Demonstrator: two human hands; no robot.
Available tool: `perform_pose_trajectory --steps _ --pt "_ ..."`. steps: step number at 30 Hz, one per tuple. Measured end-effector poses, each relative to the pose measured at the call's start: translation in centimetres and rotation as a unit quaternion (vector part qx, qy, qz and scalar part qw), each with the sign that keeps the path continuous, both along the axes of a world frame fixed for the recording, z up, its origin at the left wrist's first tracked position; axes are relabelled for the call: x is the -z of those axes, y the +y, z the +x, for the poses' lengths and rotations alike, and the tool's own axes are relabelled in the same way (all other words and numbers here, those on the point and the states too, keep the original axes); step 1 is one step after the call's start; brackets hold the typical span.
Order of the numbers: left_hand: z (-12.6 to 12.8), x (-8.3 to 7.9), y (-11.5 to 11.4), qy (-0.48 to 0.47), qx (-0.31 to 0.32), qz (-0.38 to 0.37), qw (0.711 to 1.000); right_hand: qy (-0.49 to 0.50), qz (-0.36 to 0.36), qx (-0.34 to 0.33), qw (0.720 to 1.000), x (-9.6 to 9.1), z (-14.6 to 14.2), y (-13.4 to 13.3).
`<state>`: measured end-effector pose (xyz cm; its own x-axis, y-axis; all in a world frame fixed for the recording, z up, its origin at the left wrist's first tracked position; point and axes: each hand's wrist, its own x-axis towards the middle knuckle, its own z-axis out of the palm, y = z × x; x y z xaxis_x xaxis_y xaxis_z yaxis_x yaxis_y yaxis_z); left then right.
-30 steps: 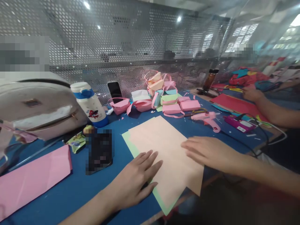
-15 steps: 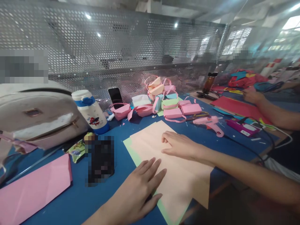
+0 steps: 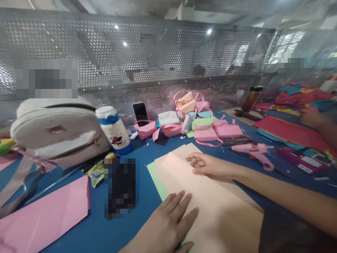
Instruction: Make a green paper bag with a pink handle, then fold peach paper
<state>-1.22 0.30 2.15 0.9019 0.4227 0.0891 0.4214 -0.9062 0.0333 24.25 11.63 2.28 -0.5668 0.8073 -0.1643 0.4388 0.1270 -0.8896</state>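
Peach paper sheets (image 3: 210,207) lie at an angle on the blue tabletop, with a pale green sheet (image 3: 158,179) showing under their left side. The top peach sheet has a lighter, slightly raised band near its far end. My left hand (image 3: 168,221) rests open on the near left part of the paper, its fingers spread. Over the far right part is my right hand (image 3: 207,164), fingers loosely bent and apart, with nothing visible in them. Whether its fingertips press on the paper, I cannot tell.
Small paper bags (image 3: 205,135) are heaped behind the sheets. A pink glue gun (image 3: 256,153) and purple box (image 3: 302,160) lie right. Left are a bottle (image 3: 116,135), backpack (image 3: 60,131), snack packet (image 3: 97,173) and pink paper (image 3: 50,214). A phone (image 3: 140,113) leans behind; another person's hand (image 3: 314,117) is far right.
The view has shifted, so things appear farther right. My right hand's fingers have loosened from a tighter curl. The top peach sheet has changed position, its near corners no longer showing the same outline.
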Motion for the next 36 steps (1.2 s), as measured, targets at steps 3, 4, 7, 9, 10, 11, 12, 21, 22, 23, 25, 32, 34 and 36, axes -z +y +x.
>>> perform_pose_trajectory --steps 3,4,7,9,10,11,12,21,22,23,25,32,34,36 --pt "-0.1 0.4 0.1 0.01 0.002 0.028 1.0 -0.05 0.042 0.016 0.998 -0.6 -1.0 -0.8" --pt "-0.1 0.6 0.1 0.005 0.002 0.036 0.999 -0.082 0.069 0.016 0.994 -0.9 -1.4 -1.0" --pt "-0.3 1.3 0.1 -0.021 0.001 0.05 0.999 -0.17 0.151 -0.007 0.974 -1.7 -2.7 -1.9" --pt "-0.4 1.7 0.0 -0.029 0.0 0.053 0.998 -0.189 0.197 -0.028 0.962 -1.9 -3.2 -2.5" --pt "-0.5 1.8 0.0 -0.031 -0.002 0.051 0.998 -0.194 0.22 -0.039 0.955 -1.9 -3.3 -2.8" --pt "-0.5 1.8 0.0 -0.034 -0.004 0.047 0.998 -0.198 0.24 -0.051 0.949 -1.9 -3.4 -3.0" --pt "-0.5 1.8 0.0 -0.036 -0.006 0.042 0.998 -0.201 0.257 -0.065 0.943 -1.9 -3.5 -3.3" --pt "-0.4 1.6 -0.1 -0.027 -0.015 0.008 0.999 -0.191 0.267 -0.155 0.932 -3.7 -6.3 -3.2" --pt "-0.4 1.5 -0.1 -0.026 -0.017 0.001 1.0 -0.169 0.266 -0.156 0.936 -3.6 -6.8 -2.7" --pt "-0.4 1.4 -0.2 -0.022 -0.018 -0.008 1.0 -0.138 0.264 -0.153 0.942 -3.4 -7.3 -2.2" --pt "-0.4 1.3 -0.2 -0.021 -0.021 -0.028 0.999 -0.06 0.254 -0.138 0.955 -2.4 -8.5 -0.9" --pt "-0.4 1.8 -0.5 -0.039 -0.029 -0.039 0.998 -0.02 0.291 -0.115 0.95 1.2 -11.2 2.6" --pt "-0.3 1.9 -0.4 -0.044 -0.025 -0.024 0.998 -0.026 0.294 -0.113 0.949 1.4 -11.3 3.0" --pt "-0.3 1.9 -0.3 -0.043 -0.02 -0.006 0.999 -0.034 0.296 -0.115 0.948 1.4 -11.3 3.1"
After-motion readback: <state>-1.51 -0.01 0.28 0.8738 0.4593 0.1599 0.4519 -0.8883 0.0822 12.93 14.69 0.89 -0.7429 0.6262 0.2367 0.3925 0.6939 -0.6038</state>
